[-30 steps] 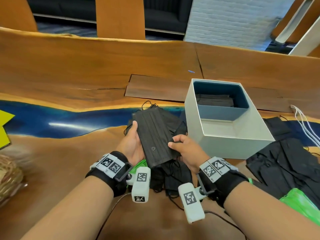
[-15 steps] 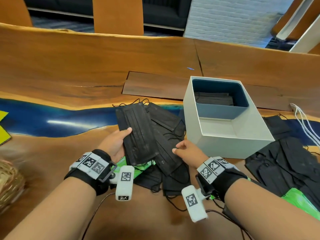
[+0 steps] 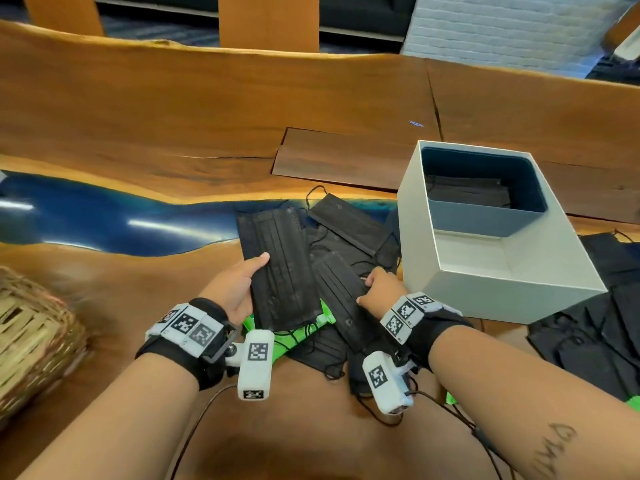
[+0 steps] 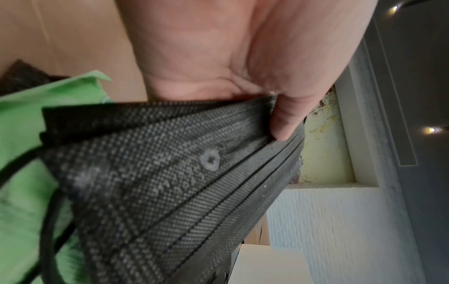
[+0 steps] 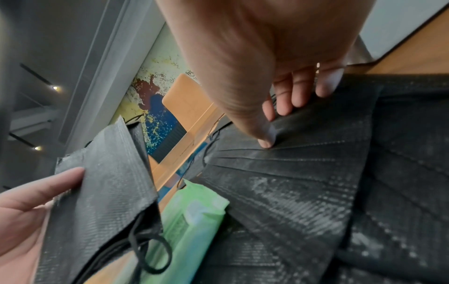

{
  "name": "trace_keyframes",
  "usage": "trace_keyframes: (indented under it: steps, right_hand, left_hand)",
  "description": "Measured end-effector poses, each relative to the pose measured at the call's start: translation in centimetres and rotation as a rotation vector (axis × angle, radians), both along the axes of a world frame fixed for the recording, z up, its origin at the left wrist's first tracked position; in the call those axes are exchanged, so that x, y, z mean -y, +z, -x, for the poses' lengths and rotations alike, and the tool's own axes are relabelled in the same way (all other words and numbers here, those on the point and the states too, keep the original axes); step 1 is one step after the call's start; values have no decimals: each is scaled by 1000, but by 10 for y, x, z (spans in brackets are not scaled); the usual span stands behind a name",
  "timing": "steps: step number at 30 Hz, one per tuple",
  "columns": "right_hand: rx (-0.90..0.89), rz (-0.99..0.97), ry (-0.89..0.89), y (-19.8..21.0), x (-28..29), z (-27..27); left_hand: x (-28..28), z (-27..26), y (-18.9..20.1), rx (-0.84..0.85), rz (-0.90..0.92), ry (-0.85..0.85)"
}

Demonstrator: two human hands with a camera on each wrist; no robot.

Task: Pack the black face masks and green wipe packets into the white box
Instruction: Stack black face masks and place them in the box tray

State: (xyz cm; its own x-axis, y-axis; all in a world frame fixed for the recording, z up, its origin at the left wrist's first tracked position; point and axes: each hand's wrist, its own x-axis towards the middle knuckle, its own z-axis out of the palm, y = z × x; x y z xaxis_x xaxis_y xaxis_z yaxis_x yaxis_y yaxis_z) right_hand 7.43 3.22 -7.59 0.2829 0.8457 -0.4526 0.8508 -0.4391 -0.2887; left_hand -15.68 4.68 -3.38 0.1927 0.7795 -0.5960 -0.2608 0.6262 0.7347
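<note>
Lying in a loose heap on the near middle of the wooden table (image 3: pixel 173 109), the black face masks (image 3: pixel 349 233) are sitting just left of the white box (image 3: pixel 512 282), with a green wipe packet (image 3: pixel 323 315) peeking out from under their near edge. The left hand (image 3: pixel 239 289) is gripping one mask (image 3: pixel 280 268) by its long left side, thumb on top and fingers beneath, holding it above the packet. The right hand (image 3: pixel 381 289) is pinching a second mask (image 3: pixel 341 296) that is lying on the heap, thumb and fingertips (image 5: pixel 282 103) closing on its pleated edge. The box is standing open, its far part lined in dark blue and already holding a few masks (image 3: pixel 467 192). More black masks (image 3: pixel 606 327) are spreading over the table to the right of the box, with a bit of another green packet (image 3: pixel 633 401) showing at the near right edge. A woven basket (image 3: pixel 34 341) is sitting at the near left, and a blue resin strip (image 3: pixel 104 216) is running across the table beyond the hands.
</note>
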Motion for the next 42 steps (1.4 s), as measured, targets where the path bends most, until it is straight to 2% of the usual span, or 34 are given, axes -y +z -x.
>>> trace_keyframes:
  steps: [5,12,16,18,21,23,26,30,33,36,38,42]
  right_hand:
    - [57,7,46,-1,2,-1]
    - [-128,3,-45,8,10,-8]
    - [-49,23,-6,9,12,-8]
    - [-7,46,77,9,13,-5]
    - [-19,52,109,9,16,-4]
    - [-97,-6,43,9,17,-8]
    - [-214,-199,-29,20,19,-15]
    - [-484,-419,-107,59,19,-19]
    - [-786,-413,-209,86,21,-15]
    - [-1051,-333,-227,96,23,-8]
    - [-1078,-289,-217,93,23,-2]
    - [-1009,-250,-237,79,18,5]
  left_hand:
    - [4,-4,-4,-22,26,3]
    - [4,-10,-2,-12,55,11]
    - [5,-12,-1,-21,65,8]
    - [6,-12,0,-21,69,10]
    - [8,-11,2,-26,72,8]
    - [9,-11,2,-35,73,6]
    - [9,-9,3,-37,79,8]
    - [10,-11,4,-10,89,21]
    - [11,-19,8,32,76,15]
    - [10,-29,12,79,75,-7]
    - [8,-35,14,114,68,-33]
    - [2,-49,21,148,21,-113]
